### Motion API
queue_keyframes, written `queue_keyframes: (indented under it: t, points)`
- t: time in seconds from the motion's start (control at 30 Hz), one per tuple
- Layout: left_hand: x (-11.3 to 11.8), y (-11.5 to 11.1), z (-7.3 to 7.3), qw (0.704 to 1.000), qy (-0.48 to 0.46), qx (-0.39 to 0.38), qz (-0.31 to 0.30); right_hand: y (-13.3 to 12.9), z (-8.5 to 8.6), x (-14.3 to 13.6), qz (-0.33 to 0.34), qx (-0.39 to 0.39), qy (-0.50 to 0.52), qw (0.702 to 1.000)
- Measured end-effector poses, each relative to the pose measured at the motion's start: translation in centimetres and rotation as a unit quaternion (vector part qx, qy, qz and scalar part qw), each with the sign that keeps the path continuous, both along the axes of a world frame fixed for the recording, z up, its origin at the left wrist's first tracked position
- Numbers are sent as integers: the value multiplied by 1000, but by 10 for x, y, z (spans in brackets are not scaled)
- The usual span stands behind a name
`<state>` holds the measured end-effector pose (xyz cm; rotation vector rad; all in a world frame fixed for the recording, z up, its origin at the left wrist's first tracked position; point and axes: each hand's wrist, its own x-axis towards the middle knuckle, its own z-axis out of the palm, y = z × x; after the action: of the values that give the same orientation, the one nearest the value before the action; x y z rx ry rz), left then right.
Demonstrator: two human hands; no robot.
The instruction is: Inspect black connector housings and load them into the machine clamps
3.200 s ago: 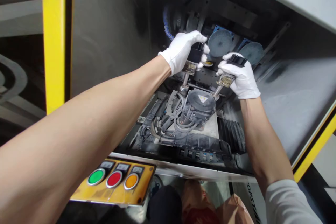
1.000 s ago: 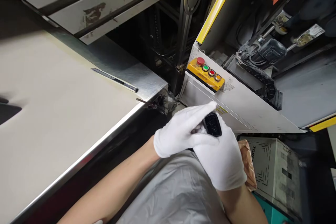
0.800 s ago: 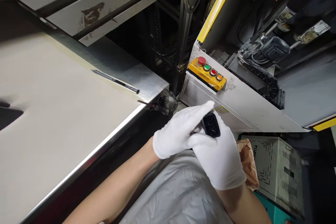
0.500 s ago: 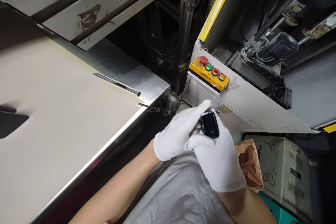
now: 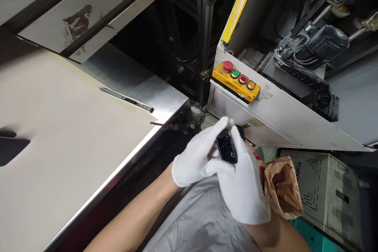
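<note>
A small black object with rounded corners and a glossy, hollow-looking face is held between my two white-gloved hands, in front of my body. My left hand is closed on its left side, fingertips pointing up. My right hand wraps round its right side, with the thumb laid across below it towards my left hand. The fingertips of both hands nearly meet above the object.
On the left is a pale sheet-covered table bearing a slim black cutter. A yellow button box sits on a white machine panel. An open brown paper bag stands right of my right hand, beside a grey-green box.
Both hands, with the black object, have shifted slightly left and down in view. The object looks more tilted. The view itself has moved, and more of the paper bag shows.
</note>
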<state>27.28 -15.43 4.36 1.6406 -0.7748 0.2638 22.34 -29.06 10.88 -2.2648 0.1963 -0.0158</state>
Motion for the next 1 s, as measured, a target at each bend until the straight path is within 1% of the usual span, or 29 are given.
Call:
queue_keyframes:
  t: [0.17, 0.23, 0.3, 0.4, 0.6, 0.7, 0.87, 0.93, 1.0]
  points:
    - [-5, -6, -8, 996, 53, -67, -16, -6, -7, -6, 13, -54, -51, 997]
    - [-8, -8, -10, 992, 82, -96, -25, -6, -9, -8, 6, -71, -61, 996]
    - [-9, -10, -11, 986, 109, -118, -37, -5, -10, -8, -9, -75, -58, 995]
    - [-10, -10, -12, 981, 133, -133, -53, -5, -10, -7, -10, -67, -55, 996]
    - [-8, -4, -10, 974, 155, -147, -74, -8, -14, -5, 24, -94, -23, 995]
    - [-8, -2, -10, 971, 164, -161, -72, -7, -13, -2, 26, -95, -18, 995]
    - [-7, 0, -9, 973, 156, -161, -55, -5, -10, 2, 28, -89, 3, 996]
    - [-5, 1, -6, 977, 145, -150, -37, -5, -13, 3, 20, -75, 11, 997]
    - [-1, 1, -2, 987, 119, -111, -11, -6, -20, 4, 12, -18, 7, 1000]
